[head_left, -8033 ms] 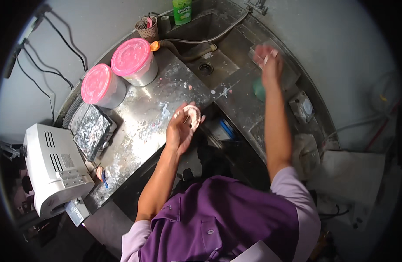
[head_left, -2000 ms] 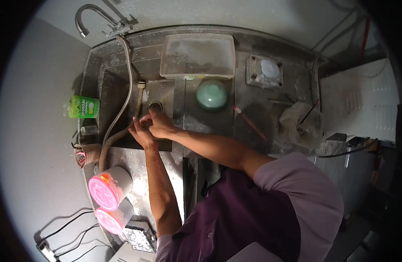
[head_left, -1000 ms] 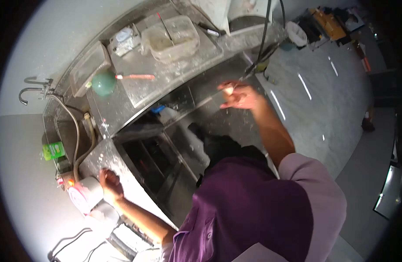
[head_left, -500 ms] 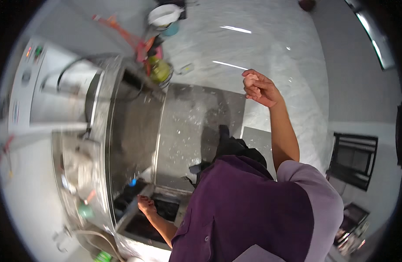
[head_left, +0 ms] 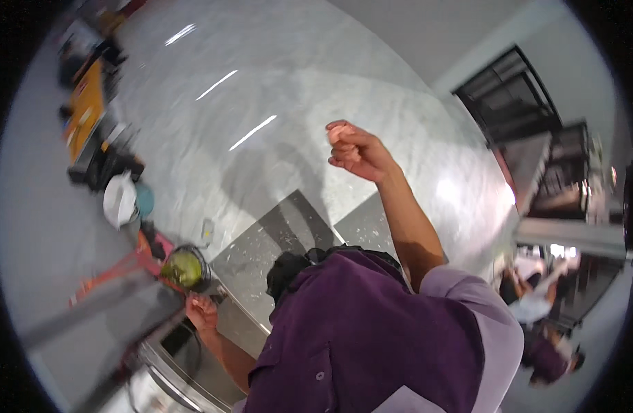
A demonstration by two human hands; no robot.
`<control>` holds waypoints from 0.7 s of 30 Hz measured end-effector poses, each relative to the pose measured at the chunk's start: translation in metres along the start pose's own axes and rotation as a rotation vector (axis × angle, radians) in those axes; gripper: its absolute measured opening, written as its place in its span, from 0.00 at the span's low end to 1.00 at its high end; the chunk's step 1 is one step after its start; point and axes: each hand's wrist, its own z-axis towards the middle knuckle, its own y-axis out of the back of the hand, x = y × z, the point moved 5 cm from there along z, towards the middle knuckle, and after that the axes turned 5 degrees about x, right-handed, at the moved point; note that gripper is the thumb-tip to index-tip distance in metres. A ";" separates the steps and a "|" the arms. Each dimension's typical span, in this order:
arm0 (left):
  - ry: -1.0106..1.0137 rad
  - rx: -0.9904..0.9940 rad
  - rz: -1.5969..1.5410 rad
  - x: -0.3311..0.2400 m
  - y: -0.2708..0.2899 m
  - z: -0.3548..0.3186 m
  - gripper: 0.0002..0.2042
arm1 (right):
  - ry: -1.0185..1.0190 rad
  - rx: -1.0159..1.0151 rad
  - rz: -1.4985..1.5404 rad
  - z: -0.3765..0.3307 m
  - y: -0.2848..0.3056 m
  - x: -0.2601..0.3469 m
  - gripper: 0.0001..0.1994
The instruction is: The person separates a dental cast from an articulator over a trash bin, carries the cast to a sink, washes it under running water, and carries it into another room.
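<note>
My right hand (head_left: 357,153) is raised out over the pale floor, its fingers bent around a small pale pink lump (head_left: 340,132). Most of the lump is hidden by the fingers, so its kind is unclear. Lower down at the left, my left hand (head_left: 203,311) hangs with loosely curled fingers, and I see nothing in it. It appears just in front of a round container with something yellow-green inside (head_left: 185,267), apart from it as far as the blur shows.
Grey mats (head_left: 278,227) lie on the shiny floor (head_left: 261,82). At the left stand a white bucket (head_left: 120,199), a teal bucket (head_left: 144,199) and a yellow-topped table (head_left: 88,110). Metal equipment (head_left: 172,365) is at lower left. People (head_left: 547,354) are at far right.
My view has swung to the right, away from the metal counter and sink. The dark-framed openings and people at the right have come into view. My right hand still grips the lump.
</note>
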 end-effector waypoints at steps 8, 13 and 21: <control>0.654 -0.601 0.729 -0.009 0.116 0.197 0.13 | 0.360 -1.018 0.428 -0.052 0.231 0.021 0.02; 0.326 -0.484 1.038 -0.088 0.004 0.439 0.16 | 0.406 -0.840 0.411 0.017 0.195 0.069 0.09; -0.131 0.679 2.674 0.016 -0.507 0.743 0.19 | 0.569 -1.295 -0.097 0.077 0.220 0.193 0.14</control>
